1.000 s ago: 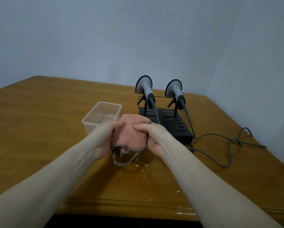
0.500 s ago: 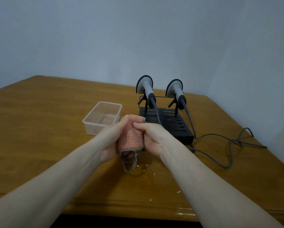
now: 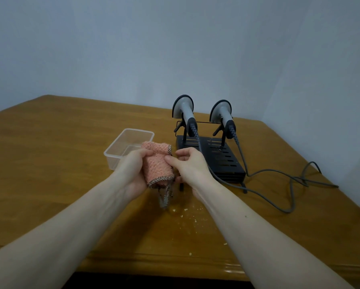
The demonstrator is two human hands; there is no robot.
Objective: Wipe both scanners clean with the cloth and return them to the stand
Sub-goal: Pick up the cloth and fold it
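Observation:
Two grey scanners, the left scanner (image 3: 185,115) and the right scanner (image 3: 222,114), rest on a black stand (image 3: 223,161) at the back of the wooden table. A pink cloth (image 3: 157,162) with a checked border is folded over and held above the table in front of the stand. My left hand (image 3: 133,172) grips it from the left. My right hand (image 3: 189,165) touches its right side with thumb and fingertips, the fingers loosely spread.
A clear plastic tub (image 3: 129,146) sits left of the stand, just behind the cloth. Grey cables (image 3: 289,184) trail from the scanners across the table's right side. Small crumbs (image 3: 185,211) lie on the wood under my hands. The table's front edge (image 3: 175,261) is close.
The cloth has been folded narrower and now sits mostly in my left hand. My right hand has loosened and drawn slightly to the right.

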